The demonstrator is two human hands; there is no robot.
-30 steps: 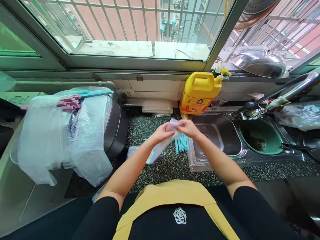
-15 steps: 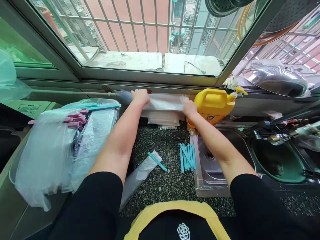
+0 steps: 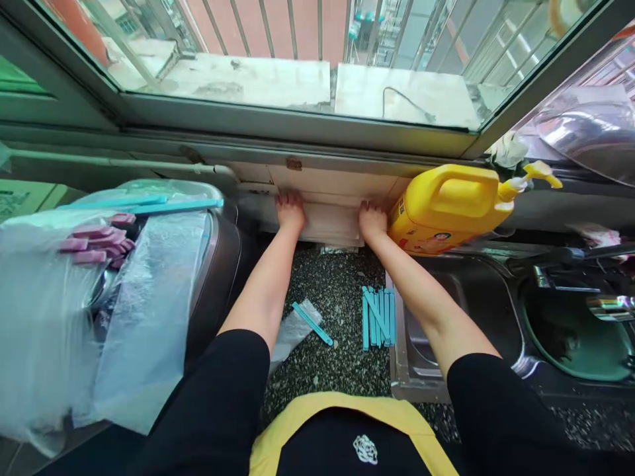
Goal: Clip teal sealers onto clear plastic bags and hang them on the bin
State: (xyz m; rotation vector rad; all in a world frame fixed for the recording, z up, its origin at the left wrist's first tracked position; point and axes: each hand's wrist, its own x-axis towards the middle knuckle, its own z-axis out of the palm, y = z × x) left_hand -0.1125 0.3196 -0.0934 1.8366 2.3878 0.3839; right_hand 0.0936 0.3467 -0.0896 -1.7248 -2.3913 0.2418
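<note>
A clear plastic bag (image 3: 330,221) lies stretched flat against the low wall below the window, over a stack of similar plastic. My left hand (image 3: 291,210) grips its left part, the fingers bent over the upper edge. At the other end, beside the yellow jug (image 3: 446,208), my right hand (image 3: 372,221) holds the bag with curled fingers. Both thumbs are mostly hidden. On the speckled counter (image 3: 337,377) between my arms, one blue bag clip (image 3: 312,323) rests on another plastic bag (image 3: 292,340). Several blue clips (image 3: 378,317) lie in a bunch near the sink.
A steel sink (image 3: 466,297) and a green basin (image 3: 575,330) are on the right. To the left stands a bin (image 3: 215,291) topped with plastic bags (image 3: 149,317), pink clips (image 3: 102,243) and blue clips (image 3: 149,203). The window frame (image 3: 297,129) runs across the back.
Both hands have lowered the plastic bag from above the stack onto it, against the wall. My view has moved closer to the window wall.
</note>
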